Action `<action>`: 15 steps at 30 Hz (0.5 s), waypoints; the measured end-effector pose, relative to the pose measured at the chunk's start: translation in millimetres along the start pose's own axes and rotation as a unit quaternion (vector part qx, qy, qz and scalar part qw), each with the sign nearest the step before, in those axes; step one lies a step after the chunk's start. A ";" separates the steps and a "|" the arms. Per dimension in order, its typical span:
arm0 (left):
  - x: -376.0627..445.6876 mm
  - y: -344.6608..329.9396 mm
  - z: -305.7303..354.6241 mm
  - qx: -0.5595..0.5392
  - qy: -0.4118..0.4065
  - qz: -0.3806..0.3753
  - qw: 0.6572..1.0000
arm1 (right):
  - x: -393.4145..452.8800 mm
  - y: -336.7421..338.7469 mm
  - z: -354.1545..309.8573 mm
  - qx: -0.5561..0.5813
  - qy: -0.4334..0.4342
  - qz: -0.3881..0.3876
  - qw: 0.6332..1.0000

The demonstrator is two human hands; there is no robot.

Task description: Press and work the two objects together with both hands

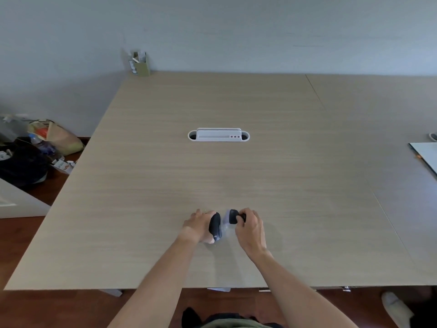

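Both my hands meet over the near middle of a light wooden table (212, 176). My left hand (198, 224) grips a black, rounded object (214, 225) with small white lettering near its lower end. My right hand (250, 227) pinches a second, smaller black piece (234, 216) just to the right of the first. Between and under the two black pieces lies something pale and translucent (226, 227); what it is cannot be told. The two black pieces stand a little apart.
A white cable-port box (218, 134) is set in the table's centre. An olive pen holder (142, 63) stands at the far left corner. A white sheet (425, 155) lies at the right edge. Bags and a bottle (35, 147) sit on the floor to the left.
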State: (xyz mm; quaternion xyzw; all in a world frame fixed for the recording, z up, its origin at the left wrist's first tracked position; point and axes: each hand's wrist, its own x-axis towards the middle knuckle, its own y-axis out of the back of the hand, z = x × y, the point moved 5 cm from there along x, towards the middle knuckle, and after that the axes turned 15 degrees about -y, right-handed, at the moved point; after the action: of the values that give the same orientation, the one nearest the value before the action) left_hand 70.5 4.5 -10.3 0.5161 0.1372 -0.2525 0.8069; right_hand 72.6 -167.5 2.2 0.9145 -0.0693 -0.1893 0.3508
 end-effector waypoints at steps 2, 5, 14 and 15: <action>2.7 -1.5 1.9 0.005 -0.006 0.013 1.000 | -0.2 -4.5 -2.8 0.018 0.021 -0.042 0.999; 5.9 -4.5 3.0 0.007 -0.014 0.014 1.000 | -3.1 -15.7 -2.1 -0.009 0.026 -0.117 0.993; 11.7 -8.5 0.5 0.012 -0.033 0.006 0.999 | 2.0 -13.7 -0.4 0.017 -0.005 -0.100 0.995; 12.3 -9.2 1.3 0.014 -0.035 0.000 0.999 | 0.6 -15.7 0.0 0.002 0.000 -0.106 0.994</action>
State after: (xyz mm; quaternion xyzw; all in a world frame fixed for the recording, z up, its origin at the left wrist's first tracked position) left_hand 75.7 -3.0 -22.7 0.5182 0.1053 -0.2727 0.8037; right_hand 73.1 -155.9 -8.5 0.9173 0.0277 -0.2255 0.3270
